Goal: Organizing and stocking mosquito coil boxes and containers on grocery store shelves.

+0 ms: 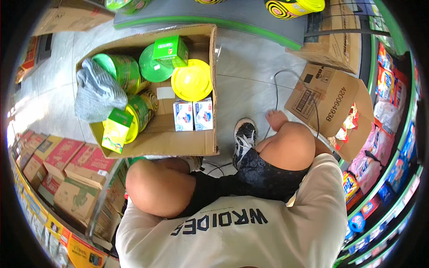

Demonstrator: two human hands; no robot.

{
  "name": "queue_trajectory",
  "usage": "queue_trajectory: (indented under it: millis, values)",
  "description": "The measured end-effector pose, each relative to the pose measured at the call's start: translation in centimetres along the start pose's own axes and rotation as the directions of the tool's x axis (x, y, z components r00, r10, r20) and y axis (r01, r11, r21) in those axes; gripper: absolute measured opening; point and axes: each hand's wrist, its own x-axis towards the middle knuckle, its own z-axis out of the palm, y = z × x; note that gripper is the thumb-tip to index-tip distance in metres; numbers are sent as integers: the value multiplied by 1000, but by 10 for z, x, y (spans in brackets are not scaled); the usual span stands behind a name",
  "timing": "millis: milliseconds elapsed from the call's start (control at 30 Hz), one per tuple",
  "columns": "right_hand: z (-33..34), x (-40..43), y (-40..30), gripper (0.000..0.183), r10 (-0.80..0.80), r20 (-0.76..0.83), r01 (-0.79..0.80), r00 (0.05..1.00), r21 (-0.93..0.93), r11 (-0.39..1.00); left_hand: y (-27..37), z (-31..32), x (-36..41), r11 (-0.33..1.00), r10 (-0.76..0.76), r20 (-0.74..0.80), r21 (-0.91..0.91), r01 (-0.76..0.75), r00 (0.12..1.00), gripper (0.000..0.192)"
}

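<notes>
My right hand (277,120) hangs low beside my bent right knee, close to a thin black cable (277,90) on the floor. I see nothing held in it, and its fingers look slightly apart. My left hand is out of view. In front of me an open cardboard box (161,147) holds several tubs with green or yellow lids, including a yellow-lidded tub (192,80). A small green carton (171,50) rests on the tubs. Two white Safeguard cartons (193,115) stand side by side near the box's right wall. A grey-blue knitted cloth (99,92) drapes over its left edge.
A green-edged grey shelf (214,25) bearing tubs lies beyond the box. On the right, an opened carton (321,97) with red-and-white packets stands by shelves of detergent bags (372,150). Stacked cartons (77,197) line the left. My shoe (245,137) is beside the box.
</notes>
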Motion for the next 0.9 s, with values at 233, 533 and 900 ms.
queue_trajectory:
  millis: [233,533,900]
  values:
    - [60,-41,-27,31,-30,95,23,995,72,997,4,-24,27,999,33,19,0,-33,999,43]
    - [-5,-142,-42,30,310,213,-327,927,861,389,61,-86,48,978,207,23,-1,-207,978,45]
    - [-290,-86,28,42,203,-498,464,843,864,194,119,-198,30,778,544,149,278,-563,826,48]
